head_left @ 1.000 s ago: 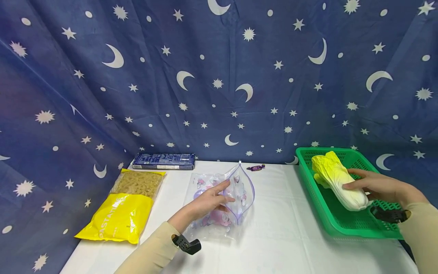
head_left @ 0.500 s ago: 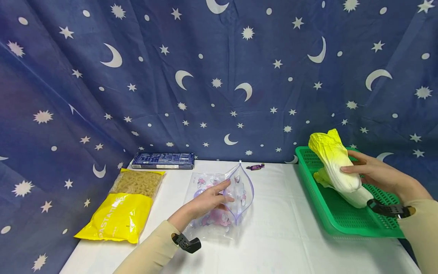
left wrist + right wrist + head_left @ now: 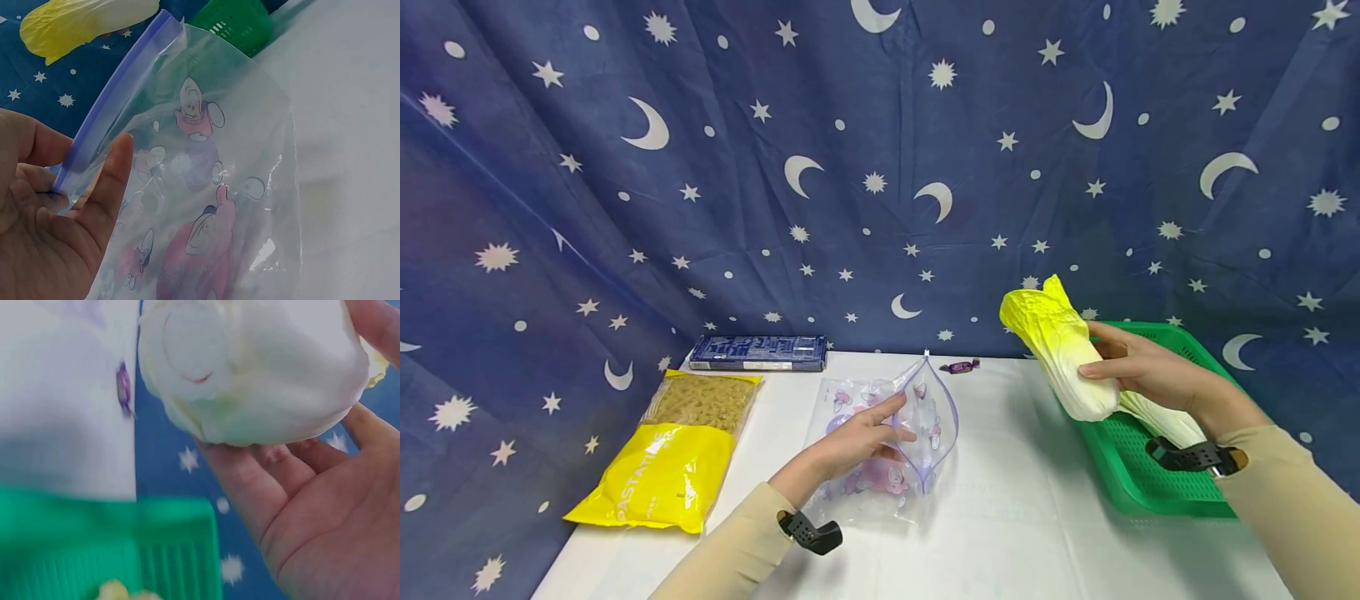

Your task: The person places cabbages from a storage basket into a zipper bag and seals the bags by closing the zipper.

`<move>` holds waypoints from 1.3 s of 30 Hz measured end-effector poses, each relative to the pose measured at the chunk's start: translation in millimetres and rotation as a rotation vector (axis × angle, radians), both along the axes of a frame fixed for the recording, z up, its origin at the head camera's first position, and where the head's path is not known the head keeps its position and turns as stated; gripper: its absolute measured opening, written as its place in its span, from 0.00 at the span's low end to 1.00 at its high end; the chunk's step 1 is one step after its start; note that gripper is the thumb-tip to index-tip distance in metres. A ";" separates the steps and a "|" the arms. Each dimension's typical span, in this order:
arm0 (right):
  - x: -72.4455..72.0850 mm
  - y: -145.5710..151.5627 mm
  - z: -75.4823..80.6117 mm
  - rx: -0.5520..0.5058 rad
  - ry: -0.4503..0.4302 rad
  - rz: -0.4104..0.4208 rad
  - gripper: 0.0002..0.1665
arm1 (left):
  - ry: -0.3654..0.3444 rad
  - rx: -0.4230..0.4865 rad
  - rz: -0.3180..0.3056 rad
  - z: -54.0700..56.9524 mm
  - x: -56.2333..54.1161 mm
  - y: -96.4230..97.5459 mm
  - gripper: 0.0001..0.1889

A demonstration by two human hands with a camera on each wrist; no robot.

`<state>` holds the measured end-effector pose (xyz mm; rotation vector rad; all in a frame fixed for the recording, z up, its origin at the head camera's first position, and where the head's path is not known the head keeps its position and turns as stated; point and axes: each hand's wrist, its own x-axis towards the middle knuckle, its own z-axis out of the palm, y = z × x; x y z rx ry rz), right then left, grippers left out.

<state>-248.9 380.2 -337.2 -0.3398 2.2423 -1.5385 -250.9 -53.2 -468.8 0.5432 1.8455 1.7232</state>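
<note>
Right hand [image 3: 1142, 372] grips a long yellow-and-white cabbage [image 3: 1063, 354] by the left edge of the green plastic basket [image 3: 1157, 504]; left hand [image 3: 856, 443] pinches a clear, purple-zipped plastic bag [image 3: 212, 162] on the white worktop [image 3: 1000, 533]. Light pinch probably leaves that mouth widest.

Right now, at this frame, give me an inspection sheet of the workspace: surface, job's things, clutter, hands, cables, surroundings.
Surface: white, lightly creased cloth.
Job's things: clear bag, mouth open; cabbage in the air by the left side of the green basket; second cabbage inside the basket, partly hidden.
Clutter: pasta at left, blue box at back left, purple candy behind the bag.
Hands: left hand holds the bag at its purple zip edge; right hand grips the first cabbage.
Cables: nothing seen.
Surroundings: blue curtain with white moons and stars, behind and at left.
</note>
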 end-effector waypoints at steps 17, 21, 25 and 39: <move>-16.2 -70.8 -41.2 -0.312 -0.178 0.246 0.46 | -0.002 -0.005 -0.011 -1.8 -1.2 0.5 0.37; -17.6 -85.9 -49.7 -0.302 -0.222 0.269 0.46 | 0.001 -0.007 -0.011 -3.2 -2.2 0.9 0.37; -18.2 -96.4 -55.8 -0.269 -0.251 0.281 0.45 | 0.003 -0.010 -0.008 -3.3 -2.2 1.3 0.37; -18.8 -106.3 -70.9 -0.173 -0.287 0.259 0.48 | -0.004 0.017 -0.002 -1.4 -0.6 1.0 0.37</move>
